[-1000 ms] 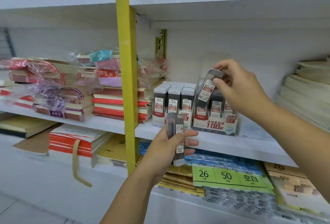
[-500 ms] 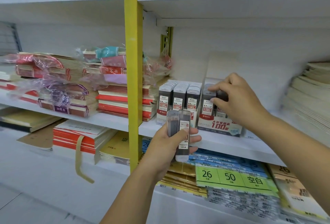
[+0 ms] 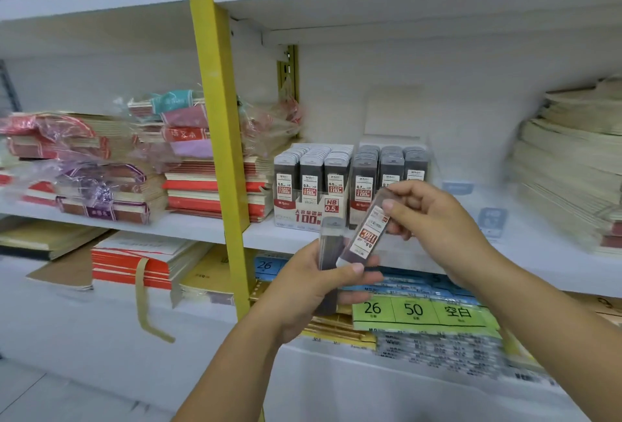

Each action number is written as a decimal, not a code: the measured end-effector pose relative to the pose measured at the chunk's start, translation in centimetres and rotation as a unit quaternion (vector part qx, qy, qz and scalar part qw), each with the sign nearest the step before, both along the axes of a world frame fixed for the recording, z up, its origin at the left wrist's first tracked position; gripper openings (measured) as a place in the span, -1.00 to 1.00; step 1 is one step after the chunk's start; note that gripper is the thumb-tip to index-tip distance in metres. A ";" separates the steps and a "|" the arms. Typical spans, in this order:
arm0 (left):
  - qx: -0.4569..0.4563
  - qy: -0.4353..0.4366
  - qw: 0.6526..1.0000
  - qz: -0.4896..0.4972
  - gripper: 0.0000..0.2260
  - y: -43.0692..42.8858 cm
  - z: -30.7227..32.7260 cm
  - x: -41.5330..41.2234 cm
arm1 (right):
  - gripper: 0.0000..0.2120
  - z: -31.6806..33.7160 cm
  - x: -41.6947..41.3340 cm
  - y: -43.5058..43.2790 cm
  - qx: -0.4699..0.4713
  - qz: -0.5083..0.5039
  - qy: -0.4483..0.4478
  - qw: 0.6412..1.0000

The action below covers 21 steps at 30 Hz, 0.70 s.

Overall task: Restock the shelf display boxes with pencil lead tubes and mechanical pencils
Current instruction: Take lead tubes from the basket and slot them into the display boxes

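Two display boxes stand side by side on the middle shelf: the 0.5 HB box [image 3: 311, 211] on the left and the 0.7 box [image 3: 390, 166] on the right, both packed with dark lead tubes. My left hand [image 3: 313, 290] grips an upright lead tube [image 3: 330, 253] in front of the shelf edge. My right hand [image 3: 434, 223] pinches a second, tilted lead tube [image 3: 367, 233] by its upper end, its lower end close to my left thumb. No mechanical pencils are in view.
A yellow upright post [image 3: 218, 139] stands left of the boxes. Wrapped notebook stacks [image 3: 202, 166] fill the left shelf, and paper stacks [image 3: 572, 166] the right. The lower shelf holds green-labelled packs [image 3: 424, 312] and red notebooks [image 3: 134, 263].
My right hand came away from the 0.7 box, moved down to my left hand and now pinches another tube there. The tube it held earlier is in the box.
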<state>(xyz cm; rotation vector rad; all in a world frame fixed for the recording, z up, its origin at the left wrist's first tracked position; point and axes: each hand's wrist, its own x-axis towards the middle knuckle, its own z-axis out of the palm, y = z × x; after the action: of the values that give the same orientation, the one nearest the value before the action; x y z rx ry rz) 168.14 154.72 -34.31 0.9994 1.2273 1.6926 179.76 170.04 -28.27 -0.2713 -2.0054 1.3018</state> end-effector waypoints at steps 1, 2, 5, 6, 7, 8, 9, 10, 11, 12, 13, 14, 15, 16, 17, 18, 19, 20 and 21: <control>-0.005 0.001 1.000 0.006 -0.71 -0.1 -0.1 -0.1 | -0.86 0.2 0.4 0.4 -0.011 -0.003 0.009 1.000; -0.009 0.006 1.000 0.020 -0.75 -0.2 -0.1 -0.1 | -0.84 0.3 0.8 0.7 -0.010 0.002 0.011 1.000; -0.026 0.042 0.995 0.091 -0.87 -0.2 -0.2 -0.2 | -0.74 0.1 2.2 1.2 0.013 0.040 -0.022 0.999; -0.030 0.049 0.992 0.112 -0.88 -0.2 -0.1 -0.3 | -0.71 0.0 2.5 1.2 0.022 0.048 -0.043 0.998; -0.032 0.051 0.990 0.127 -0.87 -0.2 -0.1 -0.3 | -0.71 -0.2 2.8 1.2 0.031 0.051 -0.063 0.996; -0.033 0.052 0.989 0.137 -0.85 -0.1 -0.1 -0.4 | -0.71 -0.3 2.9 1.1 0.037 0.050 -0.080 0.995; -0.033 0.056 0.987 0.146 -0.84 -0.1 -0.1 -0.4 | -0.72 -0.3 3.1 1.0 0.042 0.045 -0.094 0.994; -0.033 0.062 0.986 0.154 -0.84 0.0 -0.1 -0.4 | -0.73 -0.3 3.2 1.0 0.048 0.040 -0.103 0.993; -0.033 0.069 0.984 0.161 -0.84 0.0 0.0 -0.4 | -0.74 -0.3 3.2 0.9 0.060 0.037 -0.109 0.991; -0.035 0.076 0.982 0.168 -0.83 0.1 0.0 -0.4 | -0.76 -0.3 3.3 0.9 0.085 0.031 -0.117 0.989; -0.037 0.083 0.981 0.173 -0.83 0.1 0.1 -0.5 | -0.80 -0.3 3.3 0.9 0.119 0.021 -0.126 0.985; -0.039 0.089 0.980 0.175 -0.84 0.0 0.1 -0.5 | -0.82 -0.2 3.2 0.8 0.151 0.010 -0.133 0.979; -0.042 0.096 0.979 0.174 -0.84 0.0 0.1 -0.5 | -0.81 -0.2 3.1 0.7 0.174 0.002 -0.136 0.975; -0.045 0.103 0.978 0.173 -0.85 -0.1 0.1 -0.6 | -0.77 -0.2 2.9 0.5 0.186 0.002 -0.132 0.974; -0.047 0.108 0.978 0.172 -0.86 -0.3 0.2 -0.6 | -0.72 -0.2 2.6 0.3 0.194 0.009 -0.128 0.973; -0.048 0.109 0.978 0.172 -0.86 -0.5 0.4 -0.7 | -0.64 -0.2 2.3 -0.1 0.202 0.023 -0.126 0.971; -0.048 0.108 0.978 0.170 -0.84 -0.7 0.5 -0.7 | -0.53 -0.2 2.1 -0.3 0.208 0.039 -0.128 0.969; -0.049 0.102 0.979 0.169 -0.80 -0.9 0.7 -0.8 | -0.42 -0.3 1.8 -0.5 0.209 0.054 -0.131 0.968; -0.050 0.088 0.980 0.171 -0.75 -1.1 0.8 -1.0 | -0.33 -0.3 1.5 -0.6 0.201 0.067 -0.130 0.968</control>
<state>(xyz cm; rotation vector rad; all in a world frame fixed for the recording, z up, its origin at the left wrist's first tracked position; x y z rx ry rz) 167.17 153.60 -33.51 0.9323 1.6619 1.8069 181.31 169.40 -28.55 -0.1183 -2.4948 0.9408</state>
